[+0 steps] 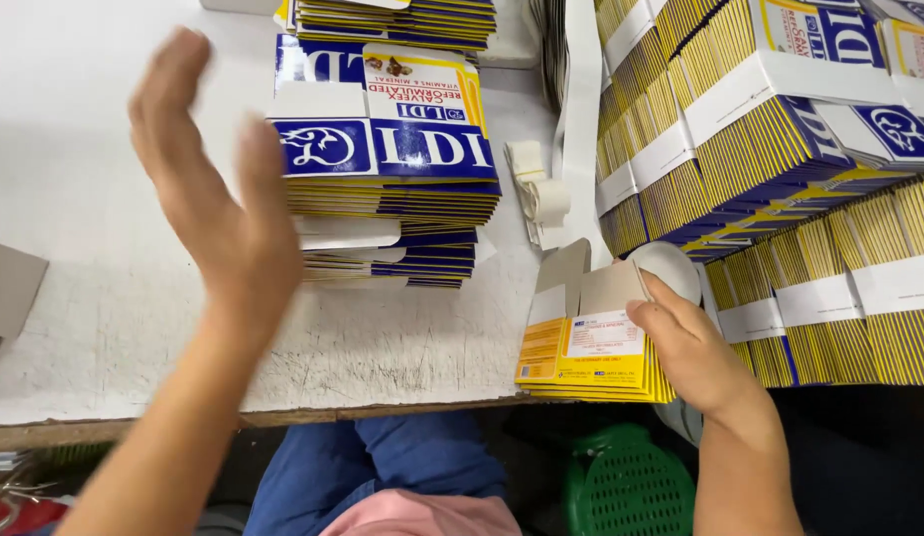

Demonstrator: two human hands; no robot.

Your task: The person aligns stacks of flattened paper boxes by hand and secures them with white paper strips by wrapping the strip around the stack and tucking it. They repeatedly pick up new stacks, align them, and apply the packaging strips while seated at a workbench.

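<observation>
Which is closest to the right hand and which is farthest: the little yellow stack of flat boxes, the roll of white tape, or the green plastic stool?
Counting from the right hand in the head view:
1. Small yellow stack of flat cardboard cartons: touching the hand, at the table edge.
2. Green plastic stool: below the table, under the hand.
3. Roll of white paper tape: farther up the table.

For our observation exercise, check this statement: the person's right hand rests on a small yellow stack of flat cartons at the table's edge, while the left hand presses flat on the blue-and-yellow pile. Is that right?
Not quite. The head view shows the left hand raised in the air, open, beside the blue-and-yellow pile, not pressing on it. The right hand does rest on the small yellow stack at the table edge.
</observation>
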